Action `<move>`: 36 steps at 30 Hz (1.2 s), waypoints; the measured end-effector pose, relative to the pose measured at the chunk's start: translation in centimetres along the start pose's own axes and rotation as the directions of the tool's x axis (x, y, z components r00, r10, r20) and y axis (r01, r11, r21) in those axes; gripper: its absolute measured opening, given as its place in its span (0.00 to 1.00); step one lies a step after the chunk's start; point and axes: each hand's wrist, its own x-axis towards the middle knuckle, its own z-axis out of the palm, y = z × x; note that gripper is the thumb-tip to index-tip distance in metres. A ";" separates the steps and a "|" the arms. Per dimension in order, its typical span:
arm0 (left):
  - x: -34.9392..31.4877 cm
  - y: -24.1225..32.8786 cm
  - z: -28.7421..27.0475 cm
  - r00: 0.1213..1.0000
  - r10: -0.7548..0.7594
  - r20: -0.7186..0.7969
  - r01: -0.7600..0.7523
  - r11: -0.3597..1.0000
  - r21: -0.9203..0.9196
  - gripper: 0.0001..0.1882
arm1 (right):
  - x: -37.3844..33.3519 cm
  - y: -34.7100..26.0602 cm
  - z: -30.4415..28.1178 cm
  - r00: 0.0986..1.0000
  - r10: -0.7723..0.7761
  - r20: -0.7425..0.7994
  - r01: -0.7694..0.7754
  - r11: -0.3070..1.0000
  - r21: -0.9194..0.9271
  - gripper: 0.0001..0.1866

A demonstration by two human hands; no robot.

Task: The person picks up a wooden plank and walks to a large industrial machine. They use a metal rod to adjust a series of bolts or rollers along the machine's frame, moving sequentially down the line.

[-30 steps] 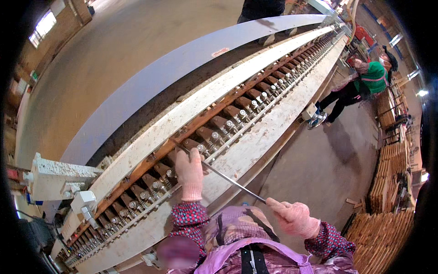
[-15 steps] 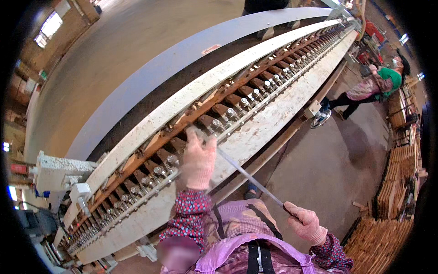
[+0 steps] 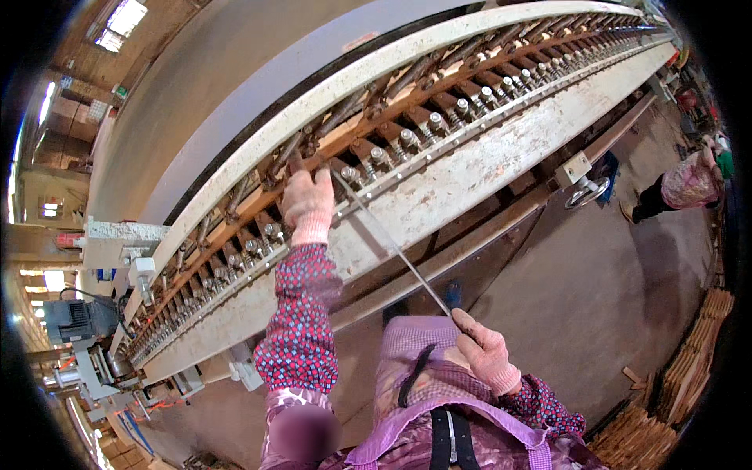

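While the head view looks down: a long machine crosses it aslant, its white beam (image 3: 478,176) nearest the person, a row of bolts with springs (image 3: 407,139) behind that, then a brown bar (image 3: 345,142).
Left hand (image 3: 308,202): pink glove, patterned sleeve; reaches over the bolts, fingertips at the brown bar. Thumb and forefinger stand apart; whether they pinch anything, I cannot tell from my spot.
Right hand (image 3: 487,351): pink glove also, fingers closed round the near end of the rod, in front of the person's apron (image 3: 415,337).
Rod (image 3: 398,252): thin, metallic, straight; slants from the right hand over the white beam, far end among the bolts just beside the left hand.
Handwheel (image 3: 589,190): on the machine's near side, right of the rod.
Motor (image 3: 69,319): grey, at the machine's left end.
Co-worker (image 3: 685,188): upright at far right, well apart from both hands.
Wood strips (image 3: 693,356): piled at lower right.
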 end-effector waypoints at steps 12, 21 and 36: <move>0.6 -0.3 1.8 0.982 0.087 -0.169 -0.097 0.994 -0.050 0.35 | -0.1 0.6 2.9 0.978 0.208 0.034 -0.210 0.976 0.066 0.22; 0.5 -0.4 2.0 0.957 0.159 -0.244 -0.177 0.983 -0.055 0.33 | -0.6 -0.6 3.6 0.969 0.245 0.010 -0.242 0.949 0.203 0.23; 0.3 -0.5 1.8 0.954 0.146 -0.261 -0.172 0.982 -0.083 0.32 | -0.9 0.0 8.8 0.969 0.050 -0.241 -0.059 0.998 -0.033 0.21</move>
